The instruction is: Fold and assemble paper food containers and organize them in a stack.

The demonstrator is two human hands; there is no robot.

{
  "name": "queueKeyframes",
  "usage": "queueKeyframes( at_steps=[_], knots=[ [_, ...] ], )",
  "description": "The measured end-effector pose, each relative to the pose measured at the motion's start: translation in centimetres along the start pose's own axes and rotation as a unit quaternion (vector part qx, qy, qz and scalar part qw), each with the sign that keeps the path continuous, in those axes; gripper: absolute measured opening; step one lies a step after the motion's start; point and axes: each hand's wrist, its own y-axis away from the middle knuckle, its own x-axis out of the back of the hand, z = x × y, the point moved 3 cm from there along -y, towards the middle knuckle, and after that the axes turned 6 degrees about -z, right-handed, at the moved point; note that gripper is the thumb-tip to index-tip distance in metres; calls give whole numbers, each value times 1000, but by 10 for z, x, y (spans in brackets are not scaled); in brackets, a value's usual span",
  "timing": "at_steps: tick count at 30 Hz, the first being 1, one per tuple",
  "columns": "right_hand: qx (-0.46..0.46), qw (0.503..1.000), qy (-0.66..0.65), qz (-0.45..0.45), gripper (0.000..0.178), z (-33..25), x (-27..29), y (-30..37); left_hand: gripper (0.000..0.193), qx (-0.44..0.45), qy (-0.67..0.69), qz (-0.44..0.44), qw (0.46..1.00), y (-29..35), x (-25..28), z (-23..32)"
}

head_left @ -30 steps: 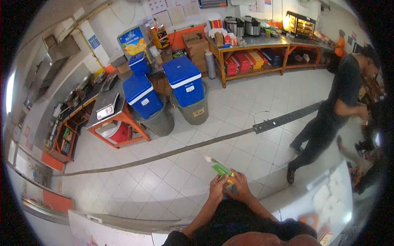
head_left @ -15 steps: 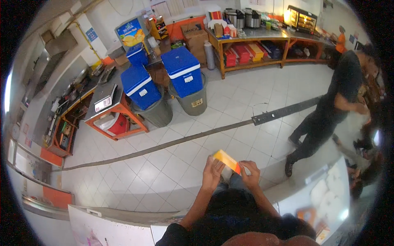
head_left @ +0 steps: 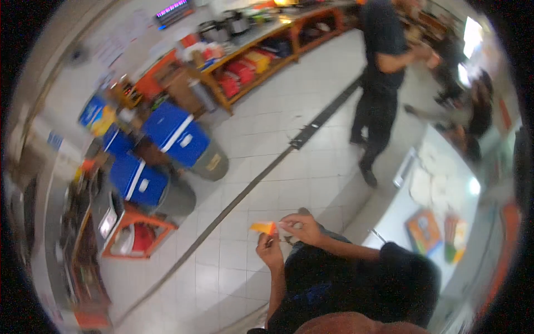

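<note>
Holding Up a Small Orange and Yellow Packet [head_left: 263, 227]

Sitting in the fingers of the left hand [head_left: 270, 253], the packet is showing above the tiled floor [head_left: 222, 261], in front of the person's body. The left hand is closing its thumb and fingers on the packet's lower edge. The right hand [head_left: 301, 229] is bending its fingers, with the tips bunching close together by the packet's right end. It is looking too small and blurry to tell if those tips are gripping anything.

A long dark strip [head_left: 225, 215] is running slantwise across the floor. Over on the right, a white top [head_left: 389, 228] is carrying an orange box [head_left: 424, 231] and some round white things [head_left: 431, 181]. Farther off, another person in dark clothes [head_left: 385, 78] is standing with both arms bending forward.

On the left side, a big blue cooler [head_left: 181, 136] is resting on a grey bin [head_left: 213, 161], and a second blue cooler [head_left: 138, 177] is leaning beside it on another grey bin [head_left: 181, 195]. At the back, a wooden bench [head_left: 222, 100] is holding big pots [head_left: 238, 23], with red boxes [head_left: 239, 72] sitting underneath.
</note>
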Motion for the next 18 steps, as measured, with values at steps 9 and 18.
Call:
queueKeyframes(
  at_steps=[9,18],
  knots=[
    [77,993,-83,-36,26,-22,0,8,21,-96,-74,14,993,6,-13,16],
    [63,993,-85,-55,23,-15,8,1,28,-83,-132,-31,987,2,-8,17]
  ],
)
